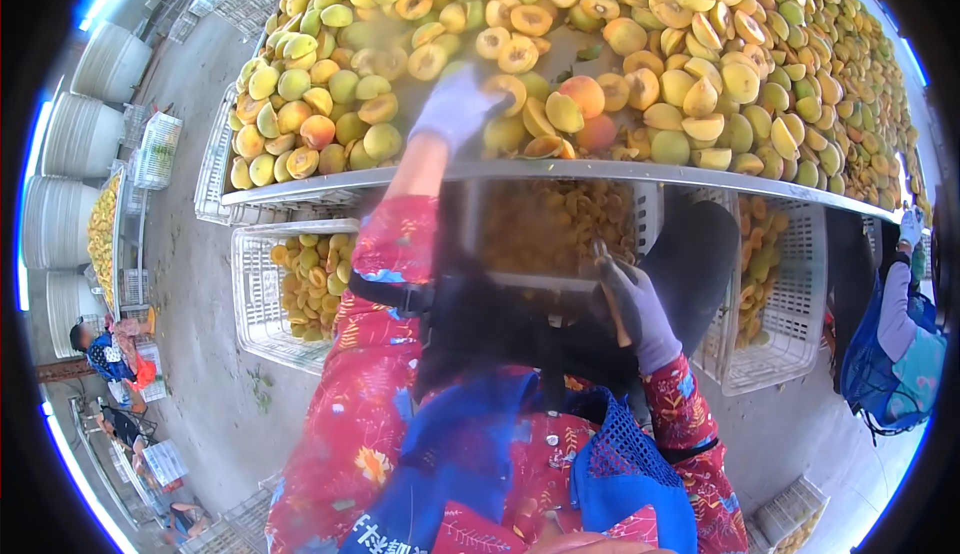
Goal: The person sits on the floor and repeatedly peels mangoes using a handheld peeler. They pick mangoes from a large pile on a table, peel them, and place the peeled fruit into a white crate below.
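Observation:
My left hand [454, 108], in a pale lilac glove with dark fingertips, reaches over a metal-edged table [555, 170] heaped with yellow peaches [345, 85], many of them halved. Its fingertips are at a cut peach half [508, 94]; blur hides whether they grip it. Lower down, near my lap, my right hand [641, 310] wears a similar glove and is closed around a small hand tool [619, 321] with a wooden handle and a metal tip. Beneath the table edge, in front of me, a crate [649, 213] holds peach pieces [555, 224].
White plastic crates with peach pieces stand under the table at left [251, 291] and right [795, 314]. A co-worker [900, 344] sits at the far right. Stacked white tubs [64, 220], another peach-laden table [105, 224] and another person [112, 351] are at left.

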Available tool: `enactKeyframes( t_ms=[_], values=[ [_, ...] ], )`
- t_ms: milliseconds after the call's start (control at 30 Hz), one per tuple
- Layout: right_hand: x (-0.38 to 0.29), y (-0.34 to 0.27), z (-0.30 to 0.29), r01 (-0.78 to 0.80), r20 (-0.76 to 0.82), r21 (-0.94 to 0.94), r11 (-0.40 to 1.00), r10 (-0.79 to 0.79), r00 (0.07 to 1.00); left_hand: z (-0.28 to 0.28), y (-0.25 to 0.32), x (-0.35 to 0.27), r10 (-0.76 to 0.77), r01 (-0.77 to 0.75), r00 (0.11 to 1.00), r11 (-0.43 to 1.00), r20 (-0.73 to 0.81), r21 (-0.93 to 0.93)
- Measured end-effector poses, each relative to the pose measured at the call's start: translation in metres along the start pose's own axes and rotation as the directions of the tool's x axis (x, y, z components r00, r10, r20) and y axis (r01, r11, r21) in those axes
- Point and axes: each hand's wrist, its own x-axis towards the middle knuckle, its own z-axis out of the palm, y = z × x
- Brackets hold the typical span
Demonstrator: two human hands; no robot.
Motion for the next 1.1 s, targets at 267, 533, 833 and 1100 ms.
enactKeyframes(
  t_ms=[267,533,833,1100],
  values=[
    [-0.018,-0.037,0.032,0.333,0.069,-0.395,0.856,-0.334,0.94,-0.003,0.0,-0.082,-0.137,0.111,0.989,0.433,0.056,-0.894],
    [-0.035,-0.056,0.077,0.635,0.305,-0.697,0.333,-0.663,0.683,0.027,-0.002,-0.159,0.196,-0.305,0.952,0.671,-0.235,-0.676],
    [-0.046,-0.034,0.088,0.509,0.34,-0.843,0.171,-0.565,0.752,0.013,0.044,-0.207,0.127,-0.128,0.99,0.574,-0.066,-0.809],
    [-0.05,-0.017,0.089,0.558,0.414,-0.814,0.158,-0.516,0.75,0.051,0.017,-0.228,0.16,-0.166,0.985,0.726,-0.072,-0.667]
  ],
)
